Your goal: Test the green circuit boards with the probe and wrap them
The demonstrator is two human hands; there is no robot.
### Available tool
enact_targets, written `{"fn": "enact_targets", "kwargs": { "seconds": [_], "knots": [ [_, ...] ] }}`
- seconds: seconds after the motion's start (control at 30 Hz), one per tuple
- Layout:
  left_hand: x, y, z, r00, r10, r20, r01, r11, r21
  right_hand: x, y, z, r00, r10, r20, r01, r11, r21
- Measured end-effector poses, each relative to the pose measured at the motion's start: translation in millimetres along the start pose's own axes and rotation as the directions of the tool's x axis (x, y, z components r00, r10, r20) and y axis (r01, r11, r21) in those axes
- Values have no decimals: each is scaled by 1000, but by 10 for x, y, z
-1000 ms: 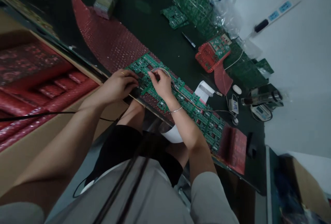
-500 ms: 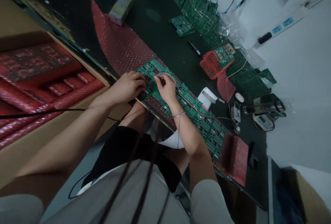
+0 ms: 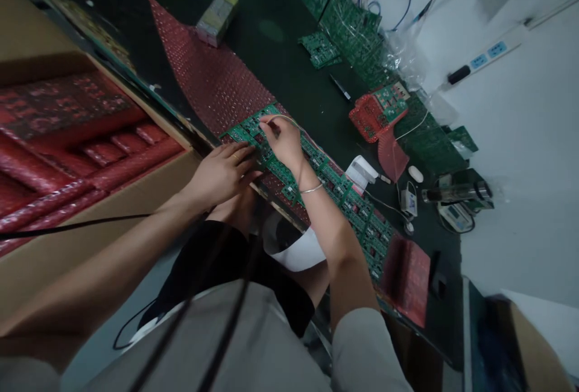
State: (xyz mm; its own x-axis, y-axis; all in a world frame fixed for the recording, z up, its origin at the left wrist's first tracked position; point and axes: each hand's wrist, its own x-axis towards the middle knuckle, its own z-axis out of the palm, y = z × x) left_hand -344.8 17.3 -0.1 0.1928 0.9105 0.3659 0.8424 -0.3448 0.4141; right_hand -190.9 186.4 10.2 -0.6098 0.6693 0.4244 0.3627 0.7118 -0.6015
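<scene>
Green circuit boards (image 3: 373, 235) lie in a long row on red bubble wrap (image 3: 217, 78) along the table's near edge. My left hand (image 3: 226, 172), with a ring on one finger, rests over the near edge of the boards at the row's left end, its fingers spread and nothing visible in them. Just right of it, my right hand (image 3: 283, 139) is pinched over the boards, holding the end of a thin cable (image 3: 312, 142). That cable runs from its fingertips along the row to a small white device (image 3: 409, 202). The fingertips partly hide the cable end.
Left of the table stands a cardboard box (image 3: 149, 178) with red-wrapped packs. Farther back are a small yellow-grey block (image 3: 218, 17), a pen (image 3: 340, 87), red-wrapped boards (image 3: 377, 113), a white paper roll (image 3: 362, 170) and stacked green boards (image 3: 353, 24) by the wall.
My right hand has shifted up and slightly left over the boards with the cable. The fingers of my left hand have straightened from a curl and lie flatter, a little lower.
</scene>
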Motion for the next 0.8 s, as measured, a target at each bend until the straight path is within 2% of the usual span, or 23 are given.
{"fn": "enact_targets", "kwargs": {
  "seconds": [0.13, 0.27, 0.4, 0.57, 0.63, 0.7, 0.8],
  "knots": [
    [2, -8, 9, 1000, -2, 7, 3, 1000, -26, 139, 18, 92, 997, -40, 61, 45, 996, -83],
    [-26, -4, 55, 1000, -10, -22, 9, 998, -59, 145, -15, 57, 991, -42, 124, 60, 987, -150],
    [-33, -26, 94, 999, 0, -47, -4, 996, -89, 144, -74, 8, 984, -46, 171, 75, 983, -165],
    [-31, -21, 53, 998, -1, -64, -6, 994, -108, 173, -39, 28, 982, -26, 188, 57, 985, -163],
    [-57, 80, 73, 993, -30, -113, 16, 992, -126, 197, 22, 40, 985, 11, 170, 15, 989, -147],
    [-108, 270, 155, 986, -32, -161, 4, 985, -172, 230, 96, 49, 988, 35, 153, -18, 993, -116],
    [-211, 676, 384, 983, 116, -142, -157, 933, -324, 294, 198, 61, 985, 60, 164, -44, 994, -100]
  ]
}}
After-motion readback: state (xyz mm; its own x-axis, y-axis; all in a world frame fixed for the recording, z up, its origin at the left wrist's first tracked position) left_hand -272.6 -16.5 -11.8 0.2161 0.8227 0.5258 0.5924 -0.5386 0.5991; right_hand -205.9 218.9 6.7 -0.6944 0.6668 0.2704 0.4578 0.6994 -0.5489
